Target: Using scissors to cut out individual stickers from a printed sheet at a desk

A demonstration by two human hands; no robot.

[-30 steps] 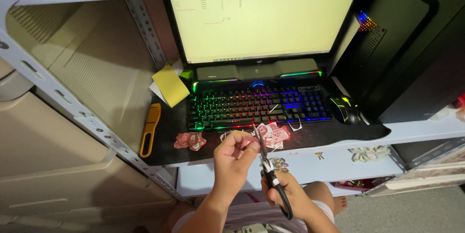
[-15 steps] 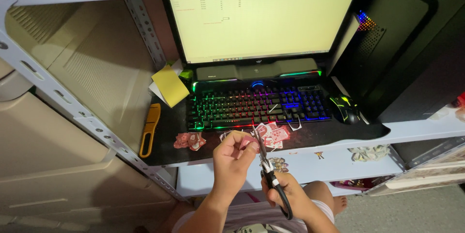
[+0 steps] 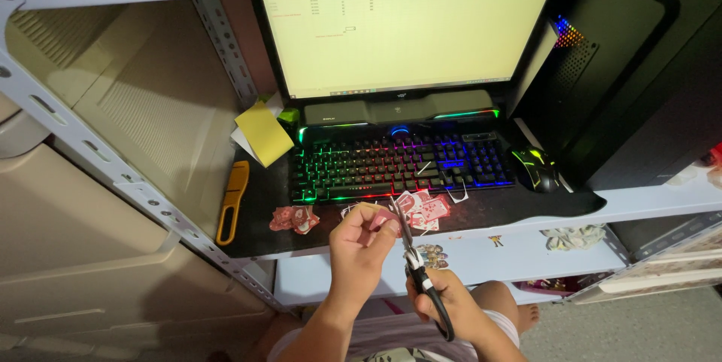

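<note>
Left hand (image 3: 366,235) pinching a small pink paper piece (image 3: 386,220) near the front edge of the surface (image 3: 256,215). Right hand (image 3: 450,309) clenched on black-handled scissors (image 3: 415,268), blades up into the piece; open or closed blades hard to tell at this size. Cut pink cards already lying just beyond (image 3: 421,210) and a second pile to the left (image 3: 293,218), in front of the lit keyboard (image 3: 398,166). Looks partway done: several cut, one in hand. Orange utility knife (image 3: 233,200) at far left, untouched.
</note>
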